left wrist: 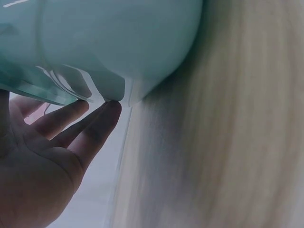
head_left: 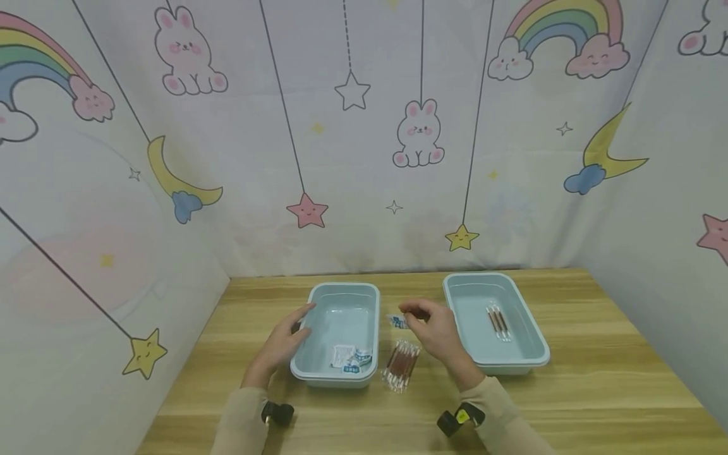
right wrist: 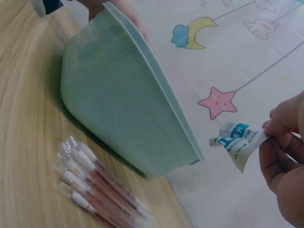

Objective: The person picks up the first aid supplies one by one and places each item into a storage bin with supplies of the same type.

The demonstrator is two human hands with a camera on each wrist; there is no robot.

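My right hand (head_left: 435,332) pinches an alcohol pad packet (right wrist: 237,142) by one end, above the table between two pale blue basins. My left hand (head_left: 282,344) touches the outer left side of the left basin (head_left: 372,316), fingers nearly straight; in the left wrist view the fingertips (left wrist: 112,108) meet its wall. Inside that basin lie several white and blue packets (head_left: 351,358). Below my right hand, a bundle of wrapped cotton swabs (head_left: 401,365) with brown sticks lies on the table.
The right basin (head_left: 537,344) holds a few wrapped swabs (head_left: 498,321). Both basins stand on a wood-grain table (head_left: 614,392). A printed cloth (head_left: 364,246) with stars and rabbits rises behind the table and along its sides.
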